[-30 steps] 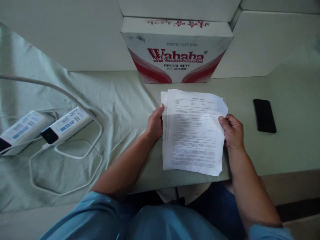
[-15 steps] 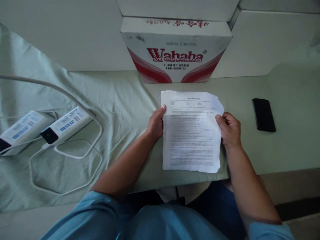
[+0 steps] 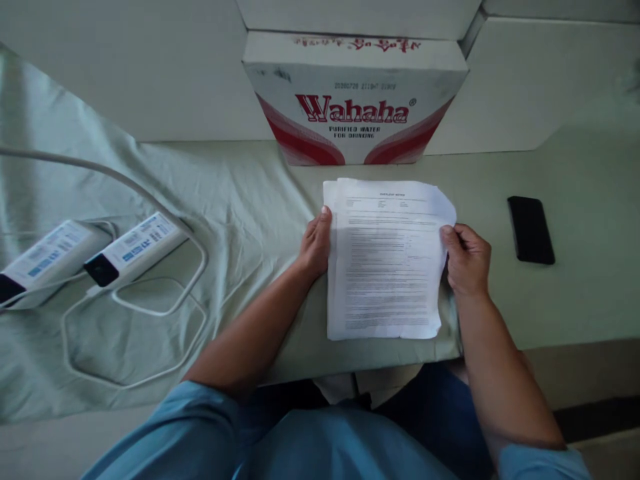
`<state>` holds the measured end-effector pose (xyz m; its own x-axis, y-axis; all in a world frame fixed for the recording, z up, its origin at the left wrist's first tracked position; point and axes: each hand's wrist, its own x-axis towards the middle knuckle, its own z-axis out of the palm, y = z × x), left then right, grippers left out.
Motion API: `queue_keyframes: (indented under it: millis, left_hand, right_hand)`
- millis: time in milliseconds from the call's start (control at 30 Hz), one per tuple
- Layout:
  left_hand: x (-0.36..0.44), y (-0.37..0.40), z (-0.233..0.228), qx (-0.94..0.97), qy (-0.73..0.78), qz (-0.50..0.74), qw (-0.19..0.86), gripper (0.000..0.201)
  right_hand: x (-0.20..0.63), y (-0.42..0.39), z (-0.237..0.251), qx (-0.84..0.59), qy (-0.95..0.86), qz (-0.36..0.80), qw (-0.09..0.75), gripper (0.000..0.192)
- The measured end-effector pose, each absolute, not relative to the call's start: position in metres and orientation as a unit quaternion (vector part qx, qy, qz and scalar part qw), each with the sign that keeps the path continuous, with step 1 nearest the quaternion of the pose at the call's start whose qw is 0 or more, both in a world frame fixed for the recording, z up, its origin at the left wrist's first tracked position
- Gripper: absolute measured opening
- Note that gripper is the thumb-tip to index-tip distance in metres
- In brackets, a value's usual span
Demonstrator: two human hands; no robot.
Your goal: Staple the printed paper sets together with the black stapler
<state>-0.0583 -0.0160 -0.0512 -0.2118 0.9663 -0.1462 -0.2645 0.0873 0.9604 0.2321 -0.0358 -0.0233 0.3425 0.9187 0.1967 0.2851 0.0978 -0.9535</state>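
your left hand [image 3: 316,243] and right hand [image 3: 469,260] each grasp the papers [image 3: 390,267] by a side edge, equally near. they lie between your hands over the table [image 3: 595,293], long axis running from you toward the box [image 3: 353,148], lower sheets jutting leftward.

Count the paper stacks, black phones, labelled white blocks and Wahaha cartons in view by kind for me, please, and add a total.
Paper stack: 1
Black phone: 1
Labelled white blocks: 2
Wahaha carton: 1
Total: 5
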Motion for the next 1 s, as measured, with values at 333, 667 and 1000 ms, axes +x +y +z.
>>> queue_keyframes:
  millis: [333, 667, 1000]
  left_hand:
    - [-0.056, -0.02, -0.05, 0.355, 0.493, 0.595, 0.525, 0.051]
    - [-0.053, -0.024, -0.037, 0.378, 0.435, 0.562, 0.594, 0.058]
    - [-0.053, -0.01, -0.045, 0.256, 0.409, 0.62, 0.618, 0.048]
  right_hand:
    - [0.232, -0.038, -0.017, -0.608, -0.47, 0.307, 0.561, 0.044]
    - [0.226, -0.041, -0.023, -0.601, -0.498, 0.316, 0.539, 0.04]
    - [0.236, -0.041, -0.02, -0.553, -0.508, 0.401, 0.525, 0.069]
